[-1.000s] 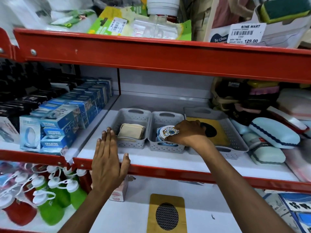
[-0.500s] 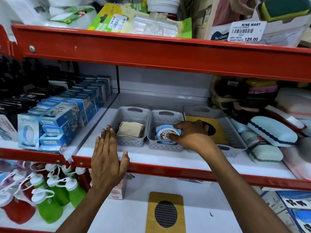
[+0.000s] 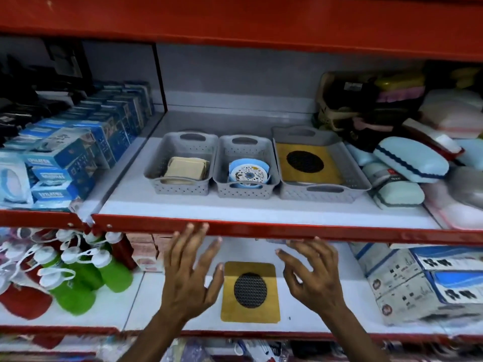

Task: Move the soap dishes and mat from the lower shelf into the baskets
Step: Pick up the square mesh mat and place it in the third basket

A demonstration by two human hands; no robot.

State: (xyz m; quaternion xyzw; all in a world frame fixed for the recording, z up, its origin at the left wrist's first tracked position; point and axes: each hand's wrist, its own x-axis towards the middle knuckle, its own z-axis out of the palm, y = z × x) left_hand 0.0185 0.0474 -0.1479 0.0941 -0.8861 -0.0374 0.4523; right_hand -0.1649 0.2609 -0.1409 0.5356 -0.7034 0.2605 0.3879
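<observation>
- L hand [image 3: 189, 276] & R hand [image 3: 312, 279]: fingers spread, holding nothing, either side of mat [image 3: 250, 292] on lower shelf [image 3: 326, 309]
- baskets [image 3: 325, 190] above: soap dishes [image 3: 248, 173] in the left two, 2nd mat in the right one

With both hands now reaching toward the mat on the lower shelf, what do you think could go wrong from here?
1. The yellow mat lies flat on the lower shelf, so the open left hand and right hand may struggle to lift its edge.
2. The large basket already holds a similar mat; a second may sit crooked on top.
3. The red shelf edge sits right above the fingers, so lifting could knock the knuckles.
</observation>
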